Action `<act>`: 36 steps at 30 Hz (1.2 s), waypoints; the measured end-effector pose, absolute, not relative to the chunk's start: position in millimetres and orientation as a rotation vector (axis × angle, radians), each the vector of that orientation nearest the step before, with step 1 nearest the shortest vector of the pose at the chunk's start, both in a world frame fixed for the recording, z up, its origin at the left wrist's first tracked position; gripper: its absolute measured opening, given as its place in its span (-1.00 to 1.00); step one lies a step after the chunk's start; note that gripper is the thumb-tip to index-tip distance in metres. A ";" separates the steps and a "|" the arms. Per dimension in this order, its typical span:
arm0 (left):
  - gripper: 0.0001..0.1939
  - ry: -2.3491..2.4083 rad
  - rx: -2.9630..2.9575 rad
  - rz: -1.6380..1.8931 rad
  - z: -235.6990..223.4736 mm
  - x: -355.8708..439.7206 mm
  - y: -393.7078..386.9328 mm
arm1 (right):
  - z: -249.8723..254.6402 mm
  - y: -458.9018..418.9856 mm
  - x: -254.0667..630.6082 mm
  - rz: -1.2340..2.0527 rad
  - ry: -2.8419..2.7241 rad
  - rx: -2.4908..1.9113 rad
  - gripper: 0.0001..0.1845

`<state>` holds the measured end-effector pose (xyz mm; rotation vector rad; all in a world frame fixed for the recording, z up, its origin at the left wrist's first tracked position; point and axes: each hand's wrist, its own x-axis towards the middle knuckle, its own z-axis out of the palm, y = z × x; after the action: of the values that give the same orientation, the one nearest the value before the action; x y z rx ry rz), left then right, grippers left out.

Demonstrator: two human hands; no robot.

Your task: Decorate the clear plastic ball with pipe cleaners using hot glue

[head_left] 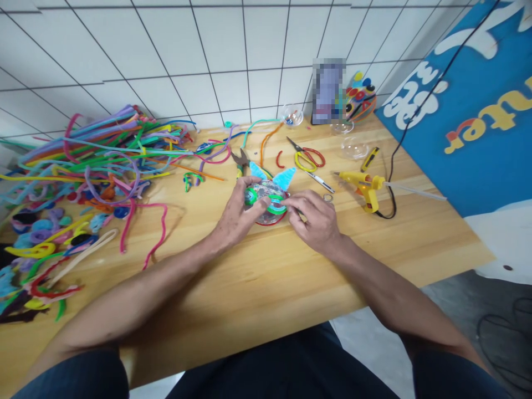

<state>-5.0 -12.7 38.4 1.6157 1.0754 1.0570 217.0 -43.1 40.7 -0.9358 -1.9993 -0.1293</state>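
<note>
A round decorated ball (266, 190) stands on the table in front of me, with two light-blue fuzzy ears (285, 177) on top. Green pipe-cleaner rings mark its front, and a red line runs along its bottom. My left hand (241, 213) is closed around its left side, thumb pressed on the front between the rings. At the outer edge of the right green ring (276, 205), my right hand (313, 216) has thumb and forefinger pinched together; whatever lies between those fingertips is too small to make out.
Pliers (240, 159) lie behind the ball. To the right are scissors (305, 157), a white pen-like tool (319, 181), a yellow cutter (369, 159) and a yellow glue gun (366, 187) with a cord. Pipe cleaners (112, 149) heap at left. Clear plastic domes (354, 148) stand near the wall.
</note>
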 end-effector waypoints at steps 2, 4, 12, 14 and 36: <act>-0.47 1.080 1.618 1.060 38.7 -4.5 -13.0 | 40.2 -43.2 215.8 -0.138 -1.994 -0.933 -0.67; -0.48 1.088 1.620 1.070 39.2 -4.0 -13.3 | 39.8 -43.4 215.0 -0.143 -1.991 -0.934 -0.69; -0.50 1.117 1.612 1.101 39.3 -3.1 -14.3 | 37.2 -43.2 214.6 -0.153 -1.976 -0.934 -0.66; -0.50 1.119 1.609 1.100 39.6 -2.5 -15.0 | 36.5 -43.2 215.0 -0.137 -1.975 -0.936 -0.66; -0.53 1.114 1.640 1.024 47.0 -5.0 -12.8 | 37.0 -45.1 214.8 -0.094 -1.995 -0.989 -0.65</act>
<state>-5.0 -12.8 47.0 1.6397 1.1135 1.0239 214.8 -45.1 37.0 -0.9892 -1.9951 -0.0938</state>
